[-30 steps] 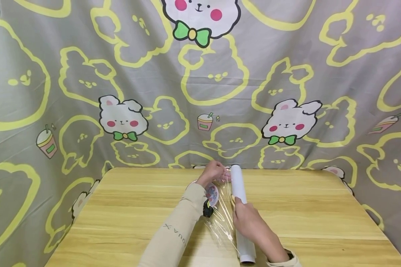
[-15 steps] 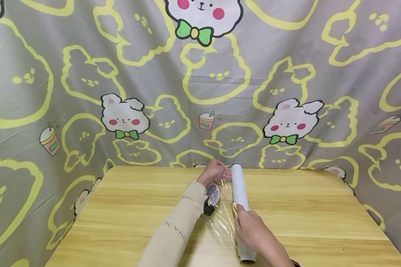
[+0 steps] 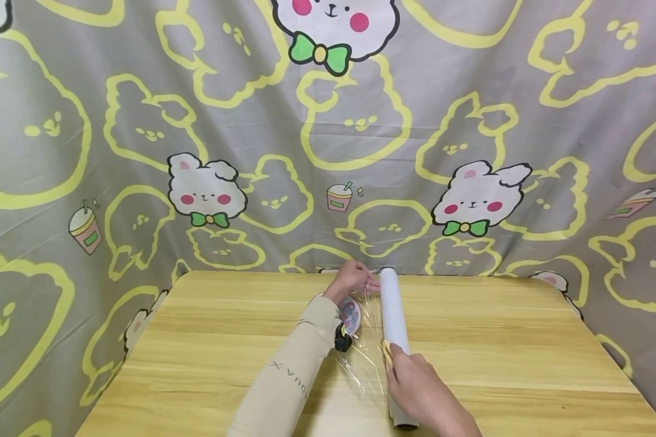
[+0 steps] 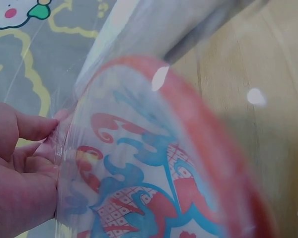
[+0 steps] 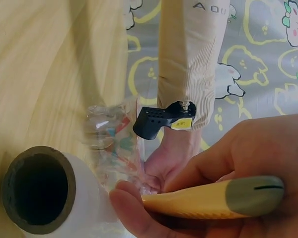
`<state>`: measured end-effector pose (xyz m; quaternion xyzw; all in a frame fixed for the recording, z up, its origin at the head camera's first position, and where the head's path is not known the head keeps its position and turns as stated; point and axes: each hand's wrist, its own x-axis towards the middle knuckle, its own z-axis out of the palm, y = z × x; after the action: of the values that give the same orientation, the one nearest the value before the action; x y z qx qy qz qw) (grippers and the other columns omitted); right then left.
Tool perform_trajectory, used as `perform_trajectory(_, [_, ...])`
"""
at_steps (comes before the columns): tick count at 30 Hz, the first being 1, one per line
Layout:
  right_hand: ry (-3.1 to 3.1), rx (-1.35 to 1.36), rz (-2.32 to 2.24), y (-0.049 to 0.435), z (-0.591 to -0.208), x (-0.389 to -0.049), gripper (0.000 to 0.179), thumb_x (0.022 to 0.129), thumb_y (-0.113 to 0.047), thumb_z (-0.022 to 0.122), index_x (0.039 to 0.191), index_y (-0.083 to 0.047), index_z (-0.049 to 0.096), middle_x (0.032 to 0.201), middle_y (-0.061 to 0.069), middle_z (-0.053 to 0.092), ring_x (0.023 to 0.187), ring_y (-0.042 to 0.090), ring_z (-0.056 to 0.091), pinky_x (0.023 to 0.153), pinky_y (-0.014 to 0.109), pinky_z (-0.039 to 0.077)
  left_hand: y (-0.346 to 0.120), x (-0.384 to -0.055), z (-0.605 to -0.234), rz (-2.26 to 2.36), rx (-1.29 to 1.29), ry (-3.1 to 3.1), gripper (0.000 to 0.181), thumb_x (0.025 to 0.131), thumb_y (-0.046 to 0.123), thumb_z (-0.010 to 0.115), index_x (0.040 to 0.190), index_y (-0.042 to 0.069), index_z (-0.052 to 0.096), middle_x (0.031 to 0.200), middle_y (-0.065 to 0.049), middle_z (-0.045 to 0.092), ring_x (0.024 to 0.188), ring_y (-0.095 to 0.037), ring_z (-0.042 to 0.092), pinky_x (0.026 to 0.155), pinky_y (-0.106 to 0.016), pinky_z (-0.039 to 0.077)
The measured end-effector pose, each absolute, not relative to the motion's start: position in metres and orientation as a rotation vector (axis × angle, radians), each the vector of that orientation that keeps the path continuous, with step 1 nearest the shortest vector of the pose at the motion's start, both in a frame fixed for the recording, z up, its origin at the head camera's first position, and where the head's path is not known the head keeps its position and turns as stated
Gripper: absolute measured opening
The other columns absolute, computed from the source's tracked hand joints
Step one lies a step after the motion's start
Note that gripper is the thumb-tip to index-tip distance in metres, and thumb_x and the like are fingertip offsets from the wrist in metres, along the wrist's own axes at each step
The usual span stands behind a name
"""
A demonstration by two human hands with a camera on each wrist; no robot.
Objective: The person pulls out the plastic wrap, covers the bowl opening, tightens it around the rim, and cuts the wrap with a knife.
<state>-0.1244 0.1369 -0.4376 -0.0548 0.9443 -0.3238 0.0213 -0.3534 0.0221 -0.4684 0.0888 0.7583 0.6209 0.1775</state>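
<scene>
A roll of cling film [image 3: 393, 309] lies lengthwise on the table, its hollow core showing in the right wrist view. Clear film [image 3: 367, 358] stretches from it leftward over a bowl [image 3: 351, 313] with a red rim and red-blue pattern. At the far end my left hand [image 3: 354, 277] pinches the film's edge beside the bowl, thumb against fingers. My right hand [image 3: 423, 388] grips a yellow-handled knife [image 5: 203, 198] with a grey end, close along the roll's left side; its blade is hidden. The left forearm covers part of the bowl in the head view.
The wooden table [image 3: 503, 352] ends at a grey patterned curtain [image 3: 284, 121] behind and at both sides. A black wrist camera [image 3: 342, 338] on the left sleeve hangs right beside the bowl and film.
My right hand has slid nearer along the roll with the knife. My left hand keeps its pinch on the film at the far end.
</scene>
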Motion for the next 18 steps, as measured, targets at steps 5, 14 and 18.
perform_trajectory(5, [2.896,-0.166,-1.0,0.139,-0.437,-0.118,0.044,0.097,0.001,0.05,0.139,0.017,0.05,0.073,0.011,0.057,0.051,0.016,0.043,0.041,0.03,0.038,0.024,-0.353,-0.468,1.778,0.244,2.111,0.026,0.099,-0.008,0.042,0.109,-0.021,0.062,0.099,-0.032,0.072,0.092,-0.041,0.074,0.076,-0.037,0.064])
perform_trajectory(14, [2.994,-0.245,-0.925,0.138,-0.443,-0.107,0.041,0.093,0.003,0.058,0.132,0.015,0.055,0.075,0.018,0.064,0.057,0.016,0.051,0.046,0.033,0.046,0.025,-0.351,-0.467,1.769,0.245,2.143,0.026,0.099,-0.008,0.042,0.106,-0.018,0.064,0.096,-0.029,0.073,0.089,-0.04,0.075,0.075,-0.036,0.064])
perform_trajectory(18, [3.003,-0.288,-0.915,0.14,-0.449,-0.1,0.042,0.089,0.003,0.062,0.129,0.014,0.056,0.071,0.014,0.063,0.055,0.015,0.052,0.045,0.033,0.046,0.025,-0.35,-0.466,1.762,0.237,2.161,0.025,0.097,-0.009,0.042,0.106,-0.018,0.065,0.096,-0.029,0.073,0.089,-0.039,0.075,0.075,-0.036,0.064])
